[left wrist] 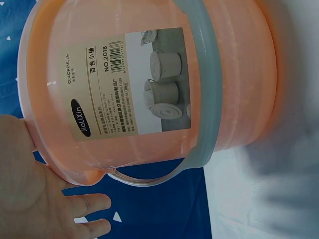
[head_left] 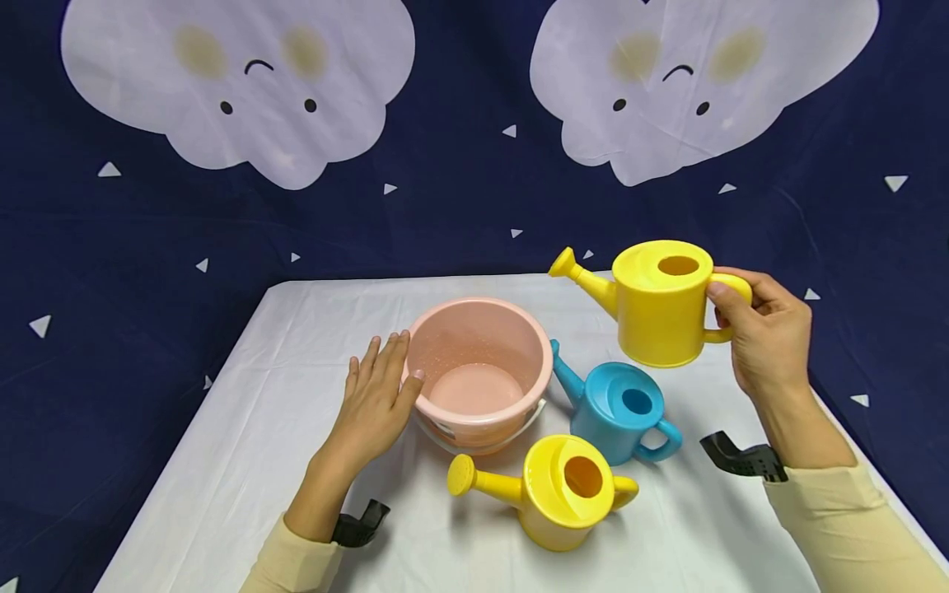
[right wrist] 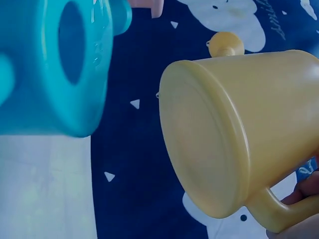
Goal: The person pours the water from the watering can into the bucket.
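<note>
One hand (head_left: 767, 338) around yellow can handle (head_left: 730, 309)

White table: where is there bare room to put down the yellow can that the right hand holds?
The white table is bare left of the pink bucket and left hand, along the far edge behind the bucket, and under the right hand. The blue can and second yellow can crowd the front middle.

The head camera looks forward and down over a white table (head_left: 245, 461), taking in both hands from a middle distance. The left wrist camera sits very close against the pink bucket (left wrist: 149, 84), also seen from the head. The right wrist camera looks up, close under the lifted yellow watering can (right wrist: 234, 134).
</note>
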A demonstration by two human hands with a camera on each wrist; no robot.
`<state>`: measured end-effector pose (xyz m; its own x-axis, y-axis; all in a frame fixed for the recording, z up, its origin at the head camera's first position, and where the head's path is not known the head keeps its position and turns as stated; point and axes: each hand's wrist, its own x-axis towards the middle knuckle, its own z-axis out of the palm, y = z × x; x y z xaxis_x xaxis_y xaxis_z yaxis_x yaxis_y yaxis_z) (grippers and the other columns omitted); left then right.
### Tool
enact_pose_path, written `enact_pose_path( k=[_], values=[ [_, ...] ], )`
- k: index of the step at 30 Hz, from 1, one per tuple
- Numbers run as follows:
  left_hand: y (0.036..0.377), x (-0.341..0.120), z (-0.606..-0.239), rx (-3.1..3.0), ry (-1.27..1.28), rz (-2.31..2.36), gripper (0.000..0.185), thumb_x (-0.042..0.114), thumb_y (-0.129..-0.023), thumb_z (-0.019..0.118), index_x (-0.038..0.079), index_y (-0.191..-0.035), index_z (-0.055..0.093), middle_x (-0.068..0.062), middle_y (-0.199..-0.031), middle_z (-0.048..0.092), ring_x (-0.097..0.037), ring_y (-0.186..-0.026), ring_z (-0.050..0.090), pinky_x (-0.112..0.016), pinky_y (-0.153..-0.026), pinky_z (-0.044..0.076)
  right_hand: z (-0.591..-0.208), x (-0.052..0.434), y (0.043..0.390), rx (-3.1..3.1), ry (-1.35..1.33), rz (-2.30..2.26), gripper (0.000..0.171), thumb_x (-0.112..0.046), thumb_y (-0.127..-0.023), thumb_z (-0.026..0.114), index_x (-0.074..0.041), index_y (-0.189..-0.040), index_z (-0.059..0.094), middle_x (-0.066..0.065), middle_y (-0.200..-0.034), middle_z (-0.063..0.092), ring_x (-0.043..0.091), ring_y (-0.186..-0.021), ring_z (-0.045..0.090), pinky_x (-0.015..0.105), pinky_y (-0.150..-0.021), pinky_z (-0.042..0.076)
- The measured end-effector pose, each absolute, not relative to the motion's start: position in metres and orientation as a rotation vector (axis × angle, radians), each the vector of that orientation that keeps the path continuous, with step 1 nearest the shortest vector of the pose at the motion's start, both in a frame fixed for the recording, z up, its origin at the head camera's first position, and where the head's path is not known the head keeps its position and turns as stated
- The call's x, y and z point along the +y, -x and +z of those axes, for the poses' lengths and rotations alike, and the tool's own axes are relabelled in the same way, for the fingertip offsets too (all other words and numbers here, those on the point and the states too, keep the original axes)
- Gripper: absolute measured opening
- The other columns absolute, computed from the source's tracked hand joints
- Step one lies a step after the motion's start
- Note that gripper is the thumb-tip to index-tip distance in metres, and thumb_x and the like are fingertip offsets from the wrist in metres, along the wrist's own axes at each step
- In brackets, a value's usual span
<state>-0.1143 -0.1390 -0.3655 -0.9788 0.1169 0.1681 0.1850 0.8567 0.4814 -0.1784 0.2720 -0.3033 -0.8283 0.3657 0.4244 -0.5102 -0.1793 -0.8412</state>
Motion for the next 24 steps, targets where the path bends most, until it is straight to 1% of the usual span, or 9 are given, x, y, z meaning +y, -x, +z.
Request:
enact_pose_path(
  k=[6, 14, 21, 24],
  values=[
    [0.115, -0.139, -0.366, -2.897, 0.243, -0.77, 0.06, 0.045, -0.101, 0.028, 0.018, -0.153, 0.015, -0.011, -0.158, 0.019, -0.032, -0.149, 0.002, -0.058, -0.117, -0.001, -0.313, 0.277, 0.184, -1.432, -0.16, 2.087, 0.027, 0.01, -0.075, 0.071, 0.019, -0.099, 0.064, 0.01, -0.071, 0.065, 0.017, -0.053, 0.045, 0.018, -0.05, 0.042],
    [0.115, -0.139, -0.366, -2.897, 0.244, -0.77, 0.06, 0.045, -0.101, 0.029, 0.018, -0.153, 0.014, -0.011, -0.158, 0.019, -0.031, -0.149, 0.002, -0.058, -0.117, -0.002, -0.327, 0.281, 0.188, -1.413, -0.142, 2.06, 0.034, 0.008, -0.075, 0.073, 0.023, -0.102, 0.06, 0.009, -0.069, 0.064, 0.017, -0.053, 0.044, 0.018, -0.049, 0.042],
    [0.115, -0.139, -0.367, -2.895, 0.237, -0.766, 0.06, 0.044, -0.101, 0.029, 0.018, -0.153, 0.014, -0.011, -0.158, 0.019, -0.031, -0.149, 0.003, -0.058, -0.117, -0.001, -0.338, 0.284, 0.192, -1.42, -0.102, 2.058, 0.037, 0.006, -0.075, 0.074, 0.021, -0.105, 0.06, 0.008, -0.07, 0.064, 0.016, -0.053, 0.044, 0.017, -0.049, 0.041],
    [0.115, -0.14, -0.367, -2.895, 0.237, -0.772, 0.06, 0.044, -0.101, 0.029, 0.018, -0.153, 0.014, -0.01, -0.158, 0.019, -0.031, -0.149, 0.002, -0.057, -0.117, -0.002, -0.343, 0.285, 0.193, -1.419, -0.101, 2.06, 0.035, 0.006, -0.075, 0.073, 0.02, -0.105, 0.061, 0.008, -0.071, 0.064, 0.016, -0.053, 0.044, 0.017, -0.049, 0.041]
  ],
)
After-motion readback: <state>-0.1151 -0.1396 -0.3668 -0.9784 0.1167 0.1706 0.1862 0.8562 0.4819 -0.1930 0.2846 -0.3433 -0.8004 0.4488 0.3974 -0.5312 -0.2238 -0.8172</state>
